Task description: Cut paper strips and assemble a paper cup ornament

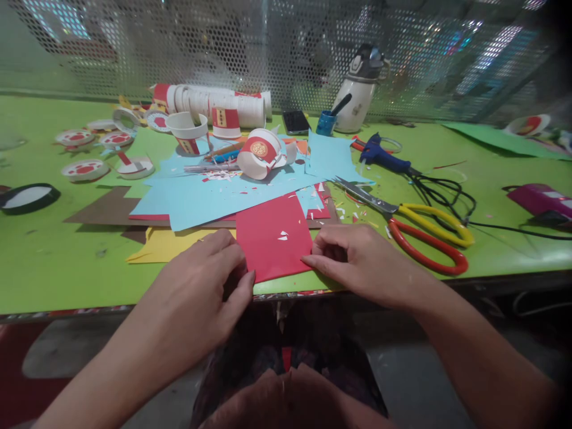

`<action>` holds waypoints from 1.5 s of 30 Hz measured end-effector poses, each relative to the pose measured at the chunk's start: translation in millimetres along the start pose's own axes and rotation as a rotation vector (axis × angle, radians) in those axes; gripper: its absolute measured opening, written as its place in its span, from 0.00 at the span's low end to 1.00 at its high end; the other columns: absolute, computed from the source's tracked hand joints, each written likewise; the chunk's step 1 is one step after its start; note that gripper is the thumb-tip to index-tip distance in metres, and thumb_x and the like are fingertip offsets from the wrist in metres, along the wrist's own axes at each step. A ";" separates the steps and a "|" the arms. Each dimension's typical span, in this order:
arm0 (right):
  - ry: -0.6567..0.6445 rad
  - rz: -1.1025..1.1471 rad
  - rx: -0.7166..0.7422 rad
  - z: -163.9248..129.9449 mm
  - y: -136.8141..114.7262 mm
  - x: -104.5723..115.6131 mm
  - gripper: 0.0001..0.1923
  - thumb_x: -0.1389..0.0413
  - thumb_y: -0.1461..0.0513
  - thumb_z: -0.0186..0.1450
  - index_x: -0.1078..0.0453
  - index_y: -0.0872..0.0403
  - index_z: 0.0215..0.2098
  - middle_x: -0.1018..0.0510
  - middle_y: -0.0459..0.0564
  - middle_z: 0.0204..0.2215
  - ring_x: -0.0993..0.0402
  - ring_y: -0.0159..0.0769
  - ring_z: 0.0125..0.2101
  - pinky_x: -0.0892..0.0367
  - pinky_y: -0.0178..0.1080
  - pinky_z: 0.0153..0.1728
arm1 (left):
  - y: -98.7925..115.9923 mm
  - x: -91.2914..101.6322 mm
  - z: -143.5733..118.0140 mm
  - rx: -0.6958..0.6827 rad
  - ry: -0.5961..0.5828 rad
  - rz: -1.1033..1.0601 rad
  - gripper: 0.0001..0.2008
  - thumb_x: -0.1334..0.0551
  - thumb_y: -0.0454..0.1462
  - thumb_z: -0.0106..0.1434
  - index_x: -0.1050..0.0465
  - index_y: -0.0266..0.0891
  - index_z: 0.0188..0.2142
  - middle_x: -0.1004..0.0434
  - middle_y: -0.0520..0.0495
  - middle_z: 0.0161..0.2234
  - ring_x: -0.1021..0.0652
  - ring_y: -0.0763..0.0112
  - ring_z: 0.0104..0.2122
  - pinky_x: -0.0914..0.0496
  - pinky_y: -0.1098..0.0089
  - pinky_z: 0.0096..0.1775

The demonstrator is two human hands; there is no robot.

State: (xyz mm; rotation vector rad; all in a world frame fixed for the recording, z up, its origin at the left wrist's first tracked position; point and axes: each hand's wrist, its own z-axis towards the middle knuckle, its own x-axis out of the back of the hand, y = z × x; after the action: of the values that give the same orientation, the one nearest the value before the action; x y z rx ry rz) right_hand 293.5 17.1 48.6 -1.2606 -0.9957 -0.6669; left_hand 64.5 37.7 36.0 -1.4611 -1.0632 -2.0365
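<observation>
A red sheet of paper [273, 241] lies at the table's front edge, with a few white scraps on it. My left hand [212, 277] has its thumb and curled fingers closed on the sheet's left edge. On the opposite edge, my right hand [353, 256] pinches the paper near its lower right corner. Beyond the sheet, light blue paper [201, 199] covers brown and red sheets, and yellow paper [165, 245] shows beside my left hand. Scissors with yellow and red handles [395, 211] rest to the right, blades partly apart.
Behind are a cut paper cup [259, 154], a white cup [187, 128], stacked paper cups [218, 107], a phone [295, 123] and a bottle [357, 89]. A blue glue gun [384, 155] trails a black cord on the right. Cup bottoms [84, 170] and a tape roll [29, 196] lie left.
</observation>
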 end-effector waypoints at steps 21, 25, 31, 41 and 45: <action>0.076 0.024 0.055 -4.1 4.5 -8.3 0.10 0.45 0.66 0.59 0.41 0.54 0.22 0.34 0.42 0.22 0.43 0.28 0.22 0.50 0.34 0.23 | 0.3 -2.9 -8.7 0.049 0.043 -0.038 0.10 0.49 0.41 0.65 0.38 0.40 0.29 0.34 0.46 0.32 0.32 0.65 0.31 0.37 0.62 0.33; 0.095 0.026 0.074 -4.4 5.8 -10.2 0.10 0.46 0.66 0.59 0.42 0.53 0.23 0.34 0.42 0.22 0.43 0.28 0.22 0.50 0.34 0.23 | 2.8 -1.6 -8.7 0.058 0.045 -0.053 0.08 0.49 0.39 0.65 0.37 0.40 0.31 0.33 0.45 0.34 0.31 0.64 0.33 0.37 0.62 0.34; 0.107 -0.004 0.079 -4.3 6.7 -12.6 0.09 0.46 0.66 0.59 0.42 0.53 0.24 0.35 0.43 0.22 0.43 0.29 0.22 0.49 0.35 0.24 | 4.7 -3.4 -10.9 0.059 0.080 -0.026 0.06 0.49 0.38 0.65 0.36 0.39 0.34 0.33 0.45 0.34 0.30 0.63 0.34 0.36 0.62 0.35; 0.121 -0.082 0.107 -6.3 5.4 -14.9 0.06 0.48 0.64 0.61 0.41 0.53 0.27 0.34 0.44 0.23 0.42 0.30 0.23 0.47 0.35 0.25 | 14.6 -8.6 -35.9 0.055 0.396 0.022 0.10 0.44 0.31 0.63 0.35 0.42 0.44 0.29 0.44 0.44 0.26 0.64 0.42 0.30 0.62 0.43; 0.124 -0.086 0.113 -5.4 4.5 -15.4 0.07 0.48 0.65 0.61 0.42 0.53 0.27 0.34 0.43 0.23 0.43 0.30 0.24 0.47 0.35 0.26 | 36.1 -22.4 -42.8 -0.216 0.456 0.154 0.21 0.42 0.27 0.59 0.38 0.35 0.53 0.30 0.37 0.52 0.32 0.58 0.55 0.35 0.56 0.55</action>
State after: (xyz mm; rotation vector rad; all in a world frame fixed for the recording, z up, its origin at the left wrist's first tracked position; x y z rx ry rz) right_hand 291.8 11.2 32.8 -1.0699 -0.9750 -0.7360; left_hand 72.0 -20.2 20.9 -1.0504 -0.5440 -2.2707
